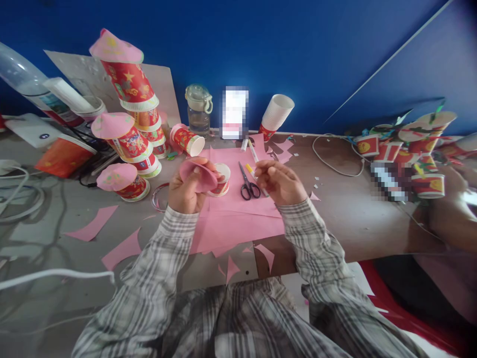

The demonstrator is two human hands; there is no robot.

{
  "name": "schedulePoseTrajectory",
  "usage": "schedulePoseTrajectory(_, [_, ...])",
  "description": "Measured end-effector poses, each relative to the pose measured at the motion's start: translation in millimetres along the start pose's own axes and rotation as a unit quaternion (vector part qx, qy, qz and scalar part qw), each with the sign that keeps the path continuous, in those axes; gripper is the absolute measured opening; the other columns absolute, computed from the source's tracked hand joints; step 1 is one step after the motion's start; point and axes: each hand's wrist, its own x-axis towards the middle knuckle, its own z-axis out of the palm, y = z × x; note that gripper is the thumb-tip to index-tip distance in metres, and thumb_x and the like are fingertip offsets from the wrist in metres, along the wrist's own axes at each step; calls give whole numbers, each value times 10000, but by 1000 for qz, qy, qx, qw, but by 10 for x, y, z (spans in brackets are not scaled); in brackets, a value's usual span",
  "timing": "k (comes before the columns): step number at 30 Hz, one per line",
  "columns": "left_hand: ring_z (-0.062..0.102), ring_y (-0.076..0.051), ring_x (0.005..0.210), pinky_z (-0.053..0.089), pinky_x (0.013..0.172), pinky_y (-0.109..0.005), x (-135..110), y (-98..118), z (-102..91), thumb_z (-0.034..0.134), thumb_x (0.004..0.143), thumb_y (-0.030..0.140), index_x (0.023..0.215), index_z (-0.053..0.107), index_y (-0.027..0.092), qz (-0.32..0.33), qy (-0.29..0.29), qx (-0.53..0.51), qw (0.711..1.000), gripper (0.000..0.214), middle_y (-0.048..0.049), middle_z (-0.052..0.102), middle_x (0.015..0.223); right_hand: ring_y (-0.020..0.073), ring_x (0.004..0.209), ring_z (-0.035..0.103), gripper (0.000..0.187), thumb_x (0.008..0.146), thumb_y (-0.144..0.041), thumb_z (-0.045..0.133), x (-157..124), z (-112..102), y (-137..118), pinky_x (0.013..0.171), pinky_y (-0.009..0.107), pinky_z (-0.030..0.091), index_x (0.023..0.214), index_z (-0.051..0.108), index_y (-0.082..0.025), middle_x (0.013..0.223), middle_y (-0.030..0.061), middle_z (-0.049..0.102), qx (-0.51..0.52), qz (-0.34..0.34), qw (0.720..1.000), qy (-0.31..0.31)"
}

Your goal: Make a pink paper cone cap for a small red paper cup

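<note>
My left hand (pixel 185 188) is closed around a pink paper cone (pixel 198 174), held just above the table. Right behind the cone stands a red patterned paper cup (pixel 222 181) on the pink paper sheets (pixel 238 219). My right hand (pixel 280 182) hovers over the sheets with its fingers pinched together; what they pinch is too small to name. Black-handled scissors (pixel 248 183) lie on the pink paper between my hands, with a yellow-tipped marker (pixel 250 170) beside them.
Stacks of red cups topped with pink cones (pixel 126 119) stand at the left, a clear jar (pixel 198 109) and a leaning stack of white cups (pixel 276 115) at the back. More decorated cups (pixel 417 149) crowd the right. Pink scraps (pixel 93 224) and white cables (pixel 22 199) lie around.
</note>
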Motion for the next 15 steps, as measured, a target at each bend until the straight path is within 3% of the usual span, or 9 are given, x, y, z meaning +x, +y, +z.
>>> schedulePoseTrajectory(3, [568, -120, 598, 553, 650, -362, 107, 14, -108, 633, 672, 219, 799, 574, 200, 12, 77, -10, 997, 141, 8, 575, 712, 133, 683, 618, 357, 817, -513, 1025, 122, -265, -70, 616, 287, 558, 1005, 870, -251, 877, 24, 823, -59, -45, 994, 79])
schedulePoseTrajectory(5, [566, -108, 597, 547, 669, -353, 152, -24, -170, 632, 676, 215, 798, 568, 202, 11, 112, -15, 994, 138, 14, 579, 701, 119, 674, 590, 282, 845, -436, 989, 302, -371, -70, 642, 281, 537, 982, 849, -233, 846, 6, 802, -132, -40, 984, 109])
schedulePoseTrajectory(8, [571, -112, 612, 540, 691, -355, 174, -88, -221, 637, 682, 277, 804, 565, 189, -9, 110, -22, 994, 166, 9, 577, 702, 126, 688, 573, 108, 911, -243, 874, 678, -431, -59, 737, 318, 544, 884, 772, -222, 776, -22, 730, -327, 20, 935, 140])
schedulePoseTrajectory(10, [575, -123, 631, 539, 694, -357, 171, -111, -236, 626, 688, 325, 816, 569, 179, -30, 101, -29, 994, 202, -4, 580, 720, 158, 814, 600, 189, 902, -146, 850, 928, -428, -52, 902, 360, 569, 813, 712, -239, 773, -24, 689, -419, 31, 896, 141])
schedulePoseTrajectory(12, [579, -131, 649, 538, 715, -366, 168, -118, -249, 607, 696, 351, 835, 574, 173, -50, 100, -38, 993, 229, -15, 587, 739, 190, 932, 605, 295, 849, -82, 868, 1130, -407, -31, 1035, 394, 553, 758, 649, -259, 777, -18, 670, -442, 29, 885, 140])
schedulePoseTrajectory(15, [585, -137, 666, 529, 765, -398, 168, -116, -271, 593, 700, 364, 864, 570, 165, -67, 101, -51, 991, 259, -23, 594, 753, 228, 1043, 623, 357, 783, -45, 882, 1327, -369, 46, 1108, 412, 535, 755, 610, -274, 795, 3, 691, -453, 28, 884, 110])
